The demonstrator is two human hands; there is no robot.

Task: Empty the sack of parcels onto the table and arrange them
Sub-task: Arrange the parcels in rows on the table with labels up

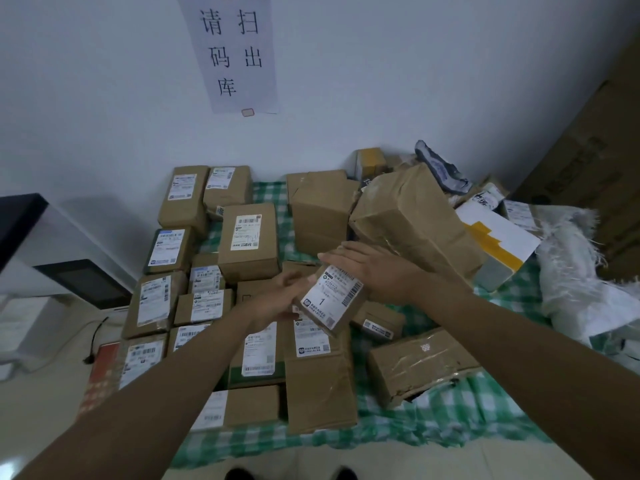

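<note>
- A white paper sign (231, 50) is hanging on the far wall, reading 请扫码出库 in large black characters.
- Both hands are holding a small brown parcel (330, 299) above the middle of the table (450, 420), tilted, its white shipping label showing a barcode, a QR code and a bold "1".
- The left hand (280, 301) is gripping the parcel's left end, fingers curling under and around it; the picture is blurring here, so the exact finger placement is unclear.
- The right hand (375, 271) is lying across the parcel's far top edge, fingers straight and together, pressing flat.
- Labelled cardboard boxes (247, 237) are sitting in rows on the left and near part of the green checked cloth; one label is showing "8元".
- A heap of unsorted parcels (412, 216) is lying at the far right, beside the crumpled white woven sack (575, 271) at the right edge.
</note>
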